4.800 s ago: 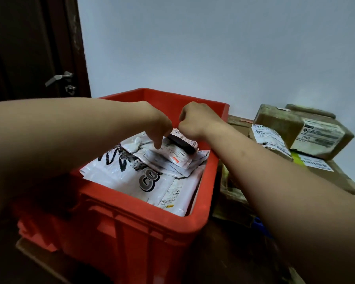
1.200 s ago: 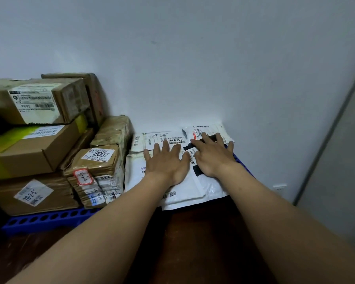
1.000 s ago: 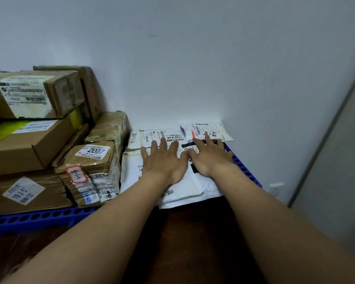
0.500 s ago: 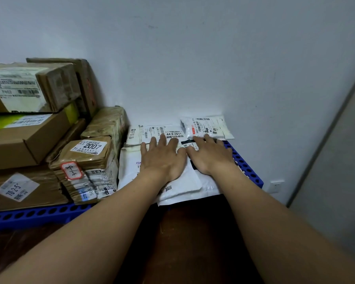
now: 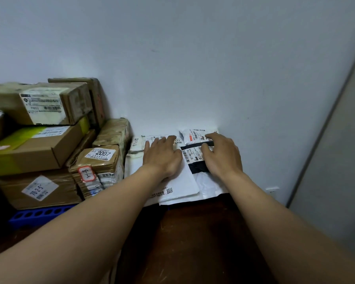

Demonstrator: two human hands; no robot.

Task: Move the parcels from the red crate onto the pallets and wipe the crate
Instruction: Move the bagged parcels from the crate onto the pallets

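At 9 o'clock in your view the brown boxes (image 5: 35, 148) stand piled against the wall, on the blue pallet (image 5: 39, 215), whose edge shows below them at 8 o'clock. Just at their right, the 2007 box (image 5: 98, 162) sits on a bundle of flat cartons and touches the white parcels (image 5: 182, 187).

These white parcels lie flat in a low pile near the centre, close to the wall, with their near edge hanging a little over the dark floor (image 5: 193, 242). At 12 o'clock of the pile a flat labelled parcel (image 5: 139, 143) lies against the wall.

Your left hand (image 5: 162, 158) rests palm down on the pile. Its fingers are straight and released, they grasp nothing, and the tips reach onto the labelled parcel.

At 3 o'clock of this hand, just beside it, the black parcel (image 5: 195, 167) lies on top of the pile with its label up. Behind it, at 12 o'clock, the small parcel (image 5: 195, 134) touches the wall.

Your right hand (image 5: 223, 158) lies palm down over the right part of the black parcel. One finger reaches onto the small parcel and the others are a little bent. Whether they nip the black parcel or only rest on it, I cannot tell.

At 4 o'clock of this hand a white socket (image 5: 272, 190) sits low on the wall.
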